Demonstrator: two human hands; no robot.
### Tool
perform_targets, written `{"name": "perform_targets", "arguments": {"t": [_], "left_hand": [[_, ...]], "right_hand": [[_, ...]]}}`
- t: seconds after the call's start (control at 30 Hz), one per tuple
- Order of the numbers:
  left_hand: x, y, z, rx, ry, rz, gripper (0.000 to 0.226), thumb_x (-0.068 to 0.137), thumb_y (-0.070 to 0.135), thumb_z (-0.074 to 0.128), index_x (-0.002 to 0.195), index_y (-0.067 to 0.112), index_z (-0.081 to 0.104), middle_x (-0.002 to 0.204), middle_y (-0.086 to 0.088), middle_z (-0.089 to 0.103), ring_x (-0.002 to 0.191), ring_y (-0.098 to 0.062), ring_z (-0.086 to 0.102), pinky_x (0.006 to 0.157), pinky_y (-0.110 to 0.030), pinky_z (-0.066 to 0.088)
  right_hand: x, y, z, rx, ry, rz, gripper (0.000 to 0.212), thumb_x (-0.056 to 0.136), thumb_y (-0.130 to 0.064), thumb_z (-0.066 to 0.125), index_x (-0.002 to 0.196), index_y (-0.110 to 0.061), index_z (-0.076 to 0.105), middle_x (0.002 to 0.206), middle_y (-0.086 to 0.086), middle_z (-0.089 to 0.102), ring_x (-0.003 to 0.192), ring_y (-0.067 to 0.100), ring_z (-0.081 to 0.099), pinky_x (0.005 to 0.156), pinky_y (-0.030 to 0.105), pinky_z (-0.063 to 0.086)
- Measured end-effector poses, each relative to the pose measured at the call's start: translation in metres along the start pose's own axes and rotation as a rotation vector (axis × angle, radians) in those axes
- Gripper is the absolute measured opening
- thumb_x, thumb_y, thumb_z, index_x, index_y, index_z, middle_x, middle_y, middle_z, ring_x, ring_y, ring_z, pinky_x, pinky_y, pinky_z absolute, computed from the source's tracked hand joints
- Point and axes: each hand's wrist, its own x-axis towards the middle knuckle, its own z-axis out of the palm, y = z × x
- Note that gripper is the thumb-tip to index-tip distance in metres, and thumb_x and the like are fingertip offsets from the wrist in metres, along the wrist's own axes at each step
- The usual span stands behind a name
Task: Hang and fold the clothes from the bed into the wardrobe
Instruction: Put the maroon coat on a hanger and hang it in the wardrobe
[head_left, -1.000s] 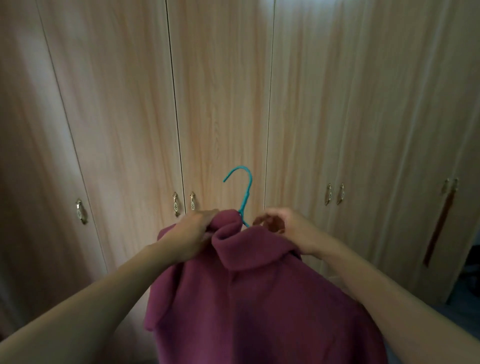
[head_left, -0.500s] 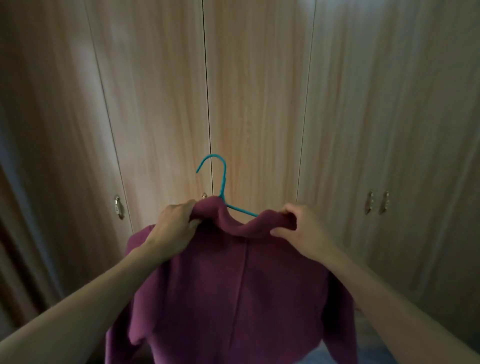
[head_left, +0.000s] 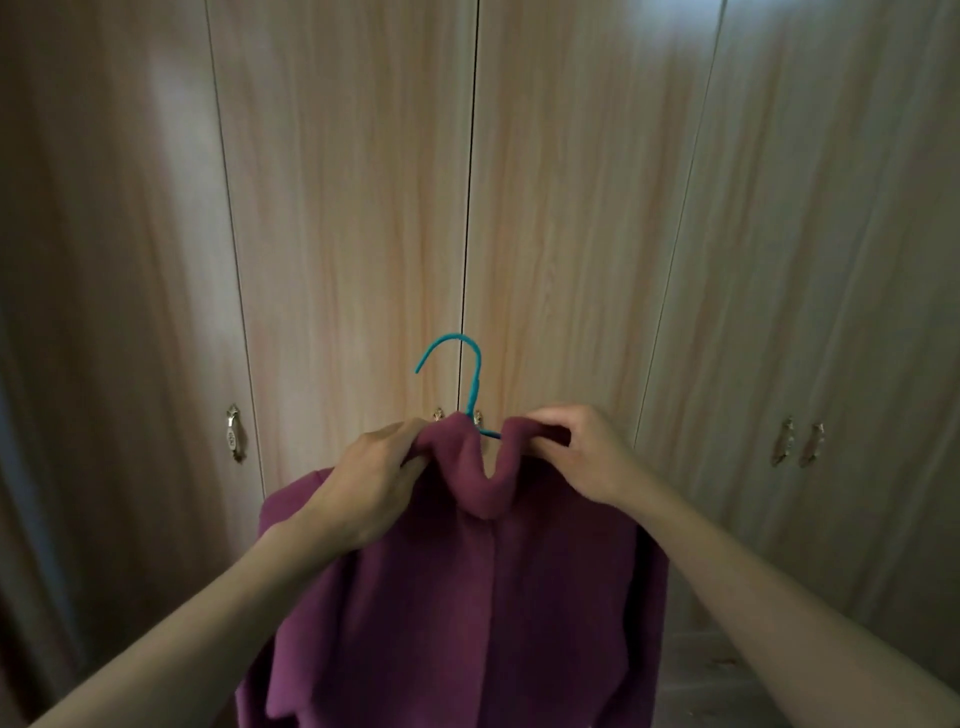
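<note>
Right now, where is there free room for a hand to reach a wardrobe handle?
Free: beside the left brass handle, left of the left hand; and around the right pair of handles, right of the right hand. Crowded: the centre handles, behind the maroon fleece garment and teal wire hanger.

Wardrobe (head_left: 353, 208) fills the background, doors closed. Garment (head_left: 467, 597) hangs in front of it, centre, on a hanger (head_left: 470, 374). The hook stands above the collar (head_left: 485, 473), in line with the gap between the two middle doors. Left hand (head_left: 363, 483) grips garment at the collar, left of the hook; right hand (head_left: 582, 452) grips it to the right. Collar sags between the hands. Sleeves drop at both sides, under the forearms. One handle (head_left: 234, 434) well left of garment; handle pair (head_left: 800, 441) well right; another pair just behind the collar top, mostly hidden.
</note>
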Motion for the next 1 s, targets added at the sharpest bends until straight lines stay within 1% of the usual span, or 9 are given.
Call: {"name": "perform_targets", "arguments": {"t": [0.13, 0.2, 0.3, 0.37, 0.43, 0.57, 0.7, 0.87, 1.0], "left_hand": [[-0.002, -0.021, 0.007, -0.073, 0.046, -0.019, 0.028, 0.086, 0.012, 0.046, 0.11, 0.02, 0.061, 0.098, 0.006, 0.067, 0.088, -0.016, 0.061, 0.08, -0.031, 0.05], [-0.003, -0.032, 0.006, -0.106, 0.098, -0.055, 0.025, 0.09, 0.006, 0.05, 0.107, 0.019, 0.063, 0.095, 0.008, 0.067, 0.085, -0.012, 0.061, 0.077, -0.022, 0.048], [0.003, -0.053, 0.003, -0.095, 0.126, -0.121, 0.016, 0.093, 0.008, 0.051, 0.1, 0.015, 0.063, 0.089, 0.005, 0.068, 0.08, -0.014, 0.062, 0.074, -0.033, 0.05], [0.009, -0.06, 0.002, -0.078, 0.11, -0.153, 0.012, 0.095, 0.013, 0.05, 0.098, 0.015, 0.061, 0.085, 0.004, 0.067, 0.077, -0.014, 0.06, 0.073, -0.038, 0.049], [0.018, -0.066, 0.003, -0.111, 0.075, -0.188, 0.014, 0.094, 0.019, 0.047, 0.1, 0.018, 0.059, 0.085, 0.006, 0.066, 0.079, -0.012, 0.059, 0.075, -0.038, 0.048], [0.034, -0.071, 0.01, -0.203, -0.052, -0.223, 0.049, 0.084, 0.063, 0.038, 0.11, 0.028, 0.058, 0.095, 0.012, 0.065, 0.09, -0.007, 0.059, 0.085, -0.037, 0.046], [0.06, -0.075, 0.039, 0.138, -0.018, -0.276, 0.076, 0.06, 0.093, 0.05, 0.107, 0.034, 0.053, 0.092, 0.018, 0.061, 0.086, -0.007, 0.058, 0.083, -0.037, 0.047], [0.084, -0.097, 0.068, 0.193, 0.122, -0.175, 0.044, 0.074, 0.065, 0.061, 0.091, 0.026, 0.052, 0.08, 0.013, 0.057, 0.07, -0.013, 0.055, 0.07, -0.043, 0.049], [0.085, -0.12, 0.081, 0.171, 0.163, -0.119, 0.025, 0.077, 0.044, 0.062, 0.093, 0.028, 0.052, 0.079, 0.017, 0.048, 0.067, -0.012, 0.048, 0.066, -0.039, 0.047]], "right_hand": [[0.028, -0.011, 0.037, 0.087, -0.082, -0.037, 0.02, 0.088, -0.014, 0.072, 0.106, -0.018, 0.074, 0.097, -0.009, 0.074, 0.094, 0.008, 0.07, 0.087, 0.032, 0.056], [0.039, -0.005, 0.048, -0.054, -0.012, -0.006, 0.025, 0.082, -0.041, 0.074, 0.099, -0.024, 0.073, 0.09, -0.011, 0.07, 0.086, 0.007, 0.066, 0.081, 0.038, 0.056], [0.047, 0.012, 0.06, -0.46, 0.17, 0.177, 0.055, 0.068, -0.081, 0.058, 0.082, -0.028, 0.055, 0.081, -0.012, 0.057, 0.074, 0.008, 0.056, 0.064, 0.033, 0.049], [0.047, 0.02, 0.071, -0.532, 0.189, 0.141, 0.05, 0.079, -0.076, 0.05, 0.082, -0.026, 0.048, 0.082, -0.01, 0.055, 0.073, 0.01, 0.053, 0.062, 0.029, 0.044], [0.052, 0.034, 0.084, -0.426, 0.171, 0.052, 0.045, 0.088, -0.066, 0.044, 0.089, -0.022, 0.056, 0.085, -0.007, 0.057, 0.074, 0.012, 0.053, 0.066, 0.029, 0.045], [0.068, 0.07, 0.091, -0.2, 0.143, 0.004, 0.059, 0.088, -0.067, 0.04, 0.095, -0.014, 0.065, 0.084, -0.002, 0.063, 0.076, 0.016, 0.059, 0.07, 0.041, 0.052], [0.094, 0.101, 0.093, -0.072, 0.036, -0.041, 0.049, 0.09, -0.055, 0.044, 0.106, -0.016, 0.069, 0.093, -0.006, 0.069, 0.083, 0.01, 0.063, 0.076, 0.036, 0.054], [0.122, 0.131, 0.097, -0.007, -0.087, -0.081, 0.03, 0.101, -0.037, 0.048, 0.104, -0.013, 0.066, 0.09, -0.004, 0.066, 0.083, 0.01, 0.061, 0.08, 0.034, 0.051], [0.139, 0.153, 0.101, -0.051, -0.176, -0.082, 0.043, 0.1, -0.045, 0.039, 0.1, -0.01, 0.063, 0.09, -0.002, 0.063, 0.087, 0.013, 0.059, 0.102, 0.04, 0.042]]}}
